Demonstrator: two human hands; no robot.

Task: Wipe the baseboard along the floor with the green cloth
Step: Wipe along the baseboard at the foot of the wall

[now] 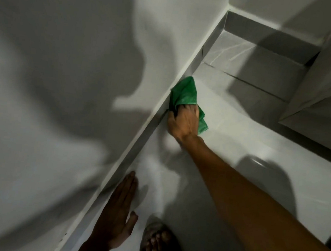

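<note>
The green cloth (185, 95) is bunched in the right hand (183, 123), whose grip is closed around its lower part, the fingers curled into the fabric. The cloth's upper fold is pressed against the grey baseboard (139, 141), at the point where the baseboard meets the pale tiled floor (240, 132); a loose corner of the cloth hangs out on the far side of the hand, over the floor. The right forearm is stretched out from the lower right of the view towards the wall (65, 76), on which large shadows are cast.

The left hand (118, 215) is held open and flat, fingers straight and together, nothing being held in it; it is laid near the baseboard, closer to the person, and whether the palm rests on the floor cannot be told. A foot in a sandal (156, 242) is seen just beside it at the bottom edge. Further along, the baseboard is seen to turn a corner below a pale cabinet (324, 89).
</note>
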